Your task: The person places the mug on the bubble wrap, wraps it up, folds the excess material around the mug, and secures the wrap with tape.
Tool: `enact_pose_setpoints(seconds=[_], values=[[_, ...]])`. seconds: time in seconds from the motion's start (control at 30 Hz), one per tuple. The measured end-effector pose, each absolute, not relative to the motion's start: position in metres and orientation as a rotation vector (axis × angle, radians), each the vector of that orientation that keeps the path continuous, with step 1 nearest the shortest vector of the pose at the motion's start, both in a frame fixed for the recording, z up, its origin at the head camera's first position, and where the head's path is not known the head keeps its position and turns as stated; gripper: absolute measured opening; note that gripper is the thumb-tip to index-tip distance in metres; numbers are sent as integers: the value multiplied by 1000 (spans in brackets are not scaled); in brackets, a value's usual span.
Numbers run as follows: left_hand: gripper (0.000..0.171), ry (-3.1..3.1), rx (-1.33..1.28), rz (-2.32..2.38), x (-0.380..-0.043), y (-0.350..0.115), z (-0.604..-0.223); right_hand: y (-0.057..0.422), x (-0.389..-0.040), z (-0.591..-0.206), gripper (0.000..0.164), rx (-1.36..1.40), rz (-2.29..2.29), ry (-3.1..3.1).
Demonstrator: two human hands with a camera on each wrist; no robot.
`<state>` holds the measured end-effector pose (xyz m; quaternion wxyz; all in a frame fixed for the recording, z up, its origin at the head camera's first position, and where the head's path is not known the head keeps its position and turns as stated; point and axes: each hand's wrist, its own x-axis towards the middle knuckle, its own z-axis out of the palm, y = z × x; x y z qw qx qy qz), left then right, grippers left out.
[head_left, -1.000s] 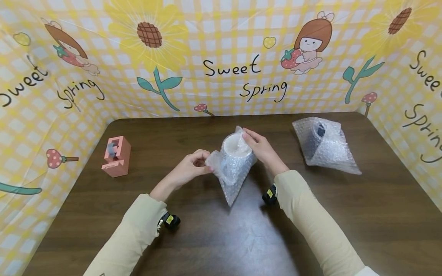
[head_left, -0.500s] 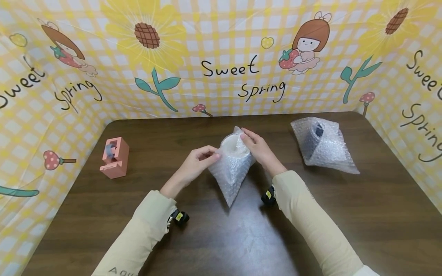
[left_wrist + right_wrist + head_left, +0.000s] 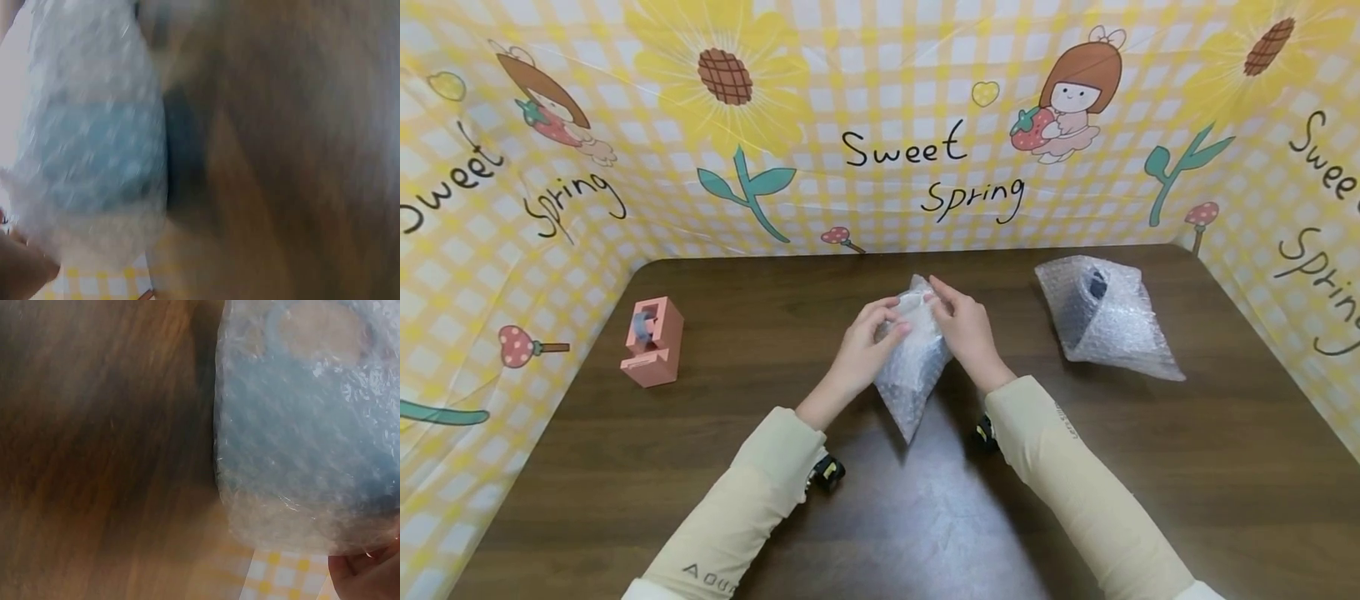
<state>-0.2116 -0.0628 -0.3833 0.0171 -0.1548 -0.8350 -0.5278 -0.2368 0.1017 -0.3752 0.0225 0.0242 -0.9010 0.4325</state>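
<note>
A pale-blue cup (image 3: pixel 294 425) shows blurred through the bubble wrap (image 3: pixel 916 375) around it, in the middle of the table. Its ring-shaped handle appears in the right wrist view. The wrap tapers to a point toward the person, and a flap now covers the cup's mouth. My left hand (image 3: pixel 863 348) holds that flap over the top between thumb and fingers. At the rim's far right, my right hand (image 3: pixel 967 333) pinches the wrap's upper edge. Both wrist views show the wrapped side close up, with the right fingers (image 3: pixel 369 575) at its top edge.
A pink tape dispenser (image 3: pixel 655 342) with a grey-blue roll stands at the left of the brown table (image 3: pixel 910 533). Another bubble-wrapped item (image 3: pixel 1108 317), dark inside, lies at the right. A yellow checked cloth (image 3: pixel 880 208) closes off the back and sides.
My left hand has moved right and up, bringing the loose wrap from the cup's left side over its open mouth. The right hand stays at the rim.
</note>
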Motion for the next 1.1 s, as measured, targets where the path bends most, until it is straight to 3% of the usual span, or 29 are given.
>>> enact_pose_setpoints(seconds=[0.13,0.33,0.5,0.67,0.97,1.1], values=[[26,-2534,-410,-1665,-212,-56,-383,103,-237,-373,44,189,1309,-2827],[46,-2533,-348,-1662,-213,-55,-378,108,-235,-363,52,289,1476,-2902],[48,-2581,-312,-1641,-215,-57,-376,110,-233,-357,86,290,1402,-3036],[49,-2582,-158,-1863,-224,-62,-372,106,-229,-354,106,392,1224,-3177],[57,-2596,-94,-2022,-230,-70,-367,99,-227,-356,109,315,1319,-3142],[49,-2585,-173,-1968,-226,-71,-367,100,-226,-357,106,306,1330,-3116]])
